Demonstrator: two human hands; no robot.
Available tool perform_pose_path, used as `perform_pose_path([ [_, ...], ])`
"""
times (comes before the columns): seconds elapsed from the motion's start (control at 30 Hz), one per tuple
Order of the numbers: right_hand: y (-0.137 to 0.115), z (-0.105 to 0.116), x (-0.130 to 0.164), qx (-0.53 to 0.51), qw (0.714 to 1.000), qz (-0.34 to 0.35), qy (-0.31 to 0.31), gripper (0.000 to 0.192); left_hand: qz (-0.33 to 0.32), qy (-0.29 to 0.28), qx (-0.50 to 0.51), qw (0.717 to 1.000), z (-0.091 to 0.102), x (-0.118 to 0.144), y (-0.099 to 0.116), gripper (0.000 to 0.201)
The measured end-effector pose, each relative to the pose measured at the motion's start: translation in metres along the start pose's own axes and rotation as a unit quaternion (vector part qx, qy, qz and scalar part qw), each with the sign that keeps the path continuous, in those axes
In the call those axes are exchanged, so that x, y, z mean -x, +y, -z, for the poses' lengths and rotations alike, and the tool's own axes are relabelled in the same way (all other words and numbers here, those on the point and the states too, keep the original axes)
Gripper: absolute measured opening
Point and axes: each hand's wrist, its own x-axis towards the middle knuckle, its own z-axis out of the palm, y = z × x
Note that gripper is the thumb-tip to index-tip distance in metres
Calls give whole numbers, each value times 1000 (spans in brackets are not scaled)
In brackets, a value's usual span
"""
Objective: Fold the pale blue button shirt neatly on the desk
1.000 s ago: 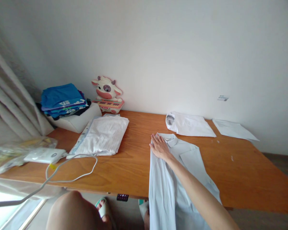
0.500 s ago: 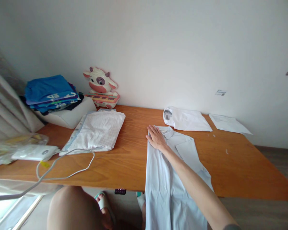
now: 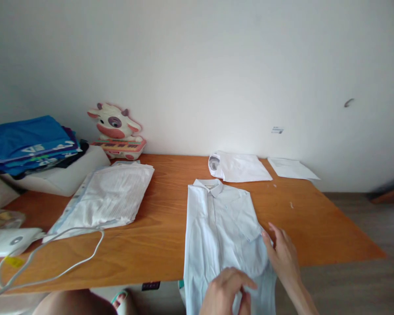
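A light blue shirt (image 3: 216, 218) lies flat on the wooden table (image 3: 315, 227), collar at the far end, its lower part hanging over the near edge. My left hand (image 3: 226, 291) is at the shirt's lower part, fingers curled and pinching the fabric. My right hand (image 3: 282, 256) rests with fingers apart on the shirt's right edge, by the folded-in sleeve.
A folded white shirt (image 3: 239, 167) and a sheet of paper (image 3: 292, 168) lie at the back. A white striped garment pile (image 3: 108, 197), a cow toy keyboard (image 3: 116, 131) and stacked blue clothes (image 3: 29, 142) are at the left. A white device (image 3: 6, 240) with its cable (image 3: 68, 267) lies near the front left.
My right hand has left the collar and come back to the shirt's right edge near me. My left hand has come into view on the lower part. The view has swung right.
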Motion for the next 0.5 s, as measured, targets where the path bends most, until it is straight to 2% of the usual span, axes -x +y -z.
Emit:
perform_pose_path([
  [0.07, 14, 3, -3, 31, 998, -21, -47, 50, -18, 56, -41, 997, -1, -59, 5, 26],
  [0.13, 13, 2, -11, 45, 995, -29, -88, 45, -19, 85, -121, 989, -3, -119, 4, 26],
  [0.2, 6, -2, -18, 57, 992, -27, -110, 37, 40, 77, -194, 977, -4, -171, -4, 31],
  [0.27, -3, -8, -23, 58, 992, -24, -112, 25, 81, 74, -219, 970, -5, -211, -16, 38],
  [0.33, -11, -15, -24, 34, 993, -23, -108, 15, 109, 78, -224, 965, -5, -236, -27, 47],
  [0.4, -19, -20, -21, -5, 994, -25, -108, 11, 134, 85, -221, 962, -6, -250, -34, 62],
  [0.5, -36, -24, -16, -47, 992, -8, -120, 22, 160, 91, -194, 964, -5, -260, -40, 84],
])
